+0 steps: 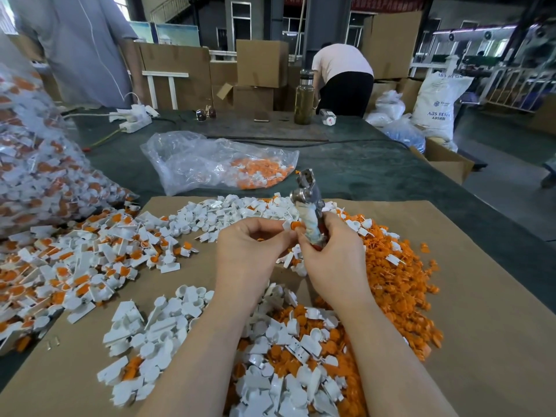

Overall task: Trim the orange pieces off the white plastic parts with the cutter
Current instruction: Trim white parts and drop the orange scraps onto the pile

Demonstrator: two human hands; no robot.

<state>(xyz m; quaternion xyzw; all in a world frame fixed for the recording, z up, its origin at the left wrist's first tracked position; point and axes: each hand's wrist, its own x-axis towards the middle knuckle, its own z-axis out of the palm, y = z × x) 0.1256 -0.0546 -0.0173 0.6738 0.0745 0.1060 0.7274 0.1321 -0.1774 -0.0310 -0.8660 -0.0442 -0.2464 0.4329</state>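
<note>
Closest to us, low in the view, lies a mixed heap of trimmed white parts (288,377) and loose orange pieces (400,284), spread on a brown cardboard sheet (481,296) and far too many to count. Above that heap our two hands meet. Our left hand (246,251) pinches one white part with its orange piece (291,226) still attached, fingertips curled round it. Our right hand (331,254) is clenched round the wrapped handles of the single cutter (307,203), whose long axis stands nearly upright, metal head pointing up and away from us. The relation that matters: the part sits just left of the handles, touching or almost touching them, well below the blades, so we judge it has to rise to the head, or the cutter tilt down to it, before any cut. Whether the blades are parted we cannot tell. Untrimmed parts (60,266) lie heaped to our left. We count two clear bags: a full one (33,164) far left, and a nearly empty one (210,161) beyond the cardboard.
</note>
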